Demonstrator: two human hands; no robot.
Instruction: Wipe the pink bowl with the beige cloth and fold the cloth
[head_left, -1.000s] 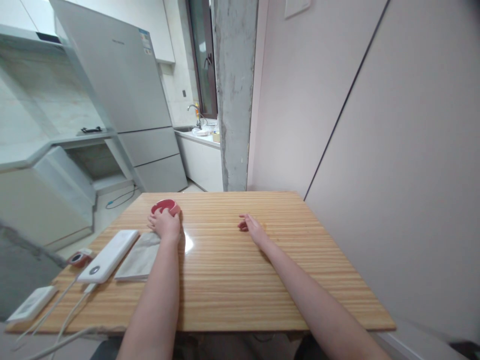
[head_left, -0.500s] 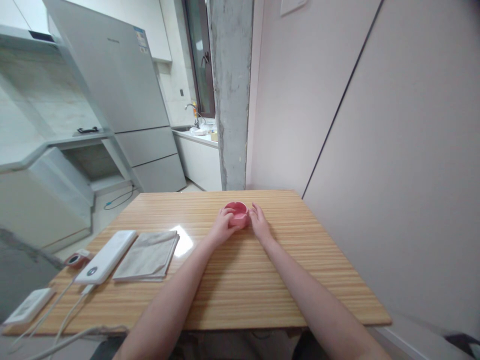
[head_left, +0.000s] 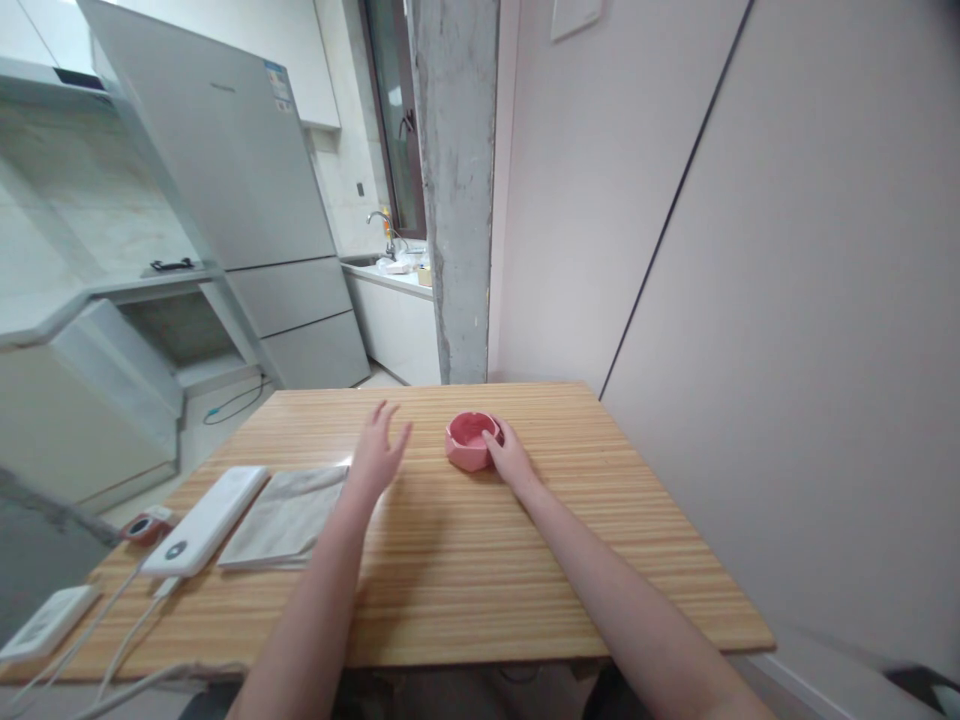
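right hand (head_left: 511,458) touching pink bowl (head_left: 470,440) at its 3 o'clock, grip unclear, left hand (head_left: 377,457) fingers spread, at bowl's 9 o'clock, wooden table (head_left: 480,560)

A wooden table (head_left: 480,560) with striped grain stands against a plain pale wall (head_left: 787,300) crossed by a thin dark seam. Behind it rises a rough concrete pillar (head_left: 456,190). To the left is a kitchen: a tall grey fridge (head_left: 240,200), white cabinets, a sink with a tap (head_left: 384,222) under a dark-framed window (head_left: 390,110).
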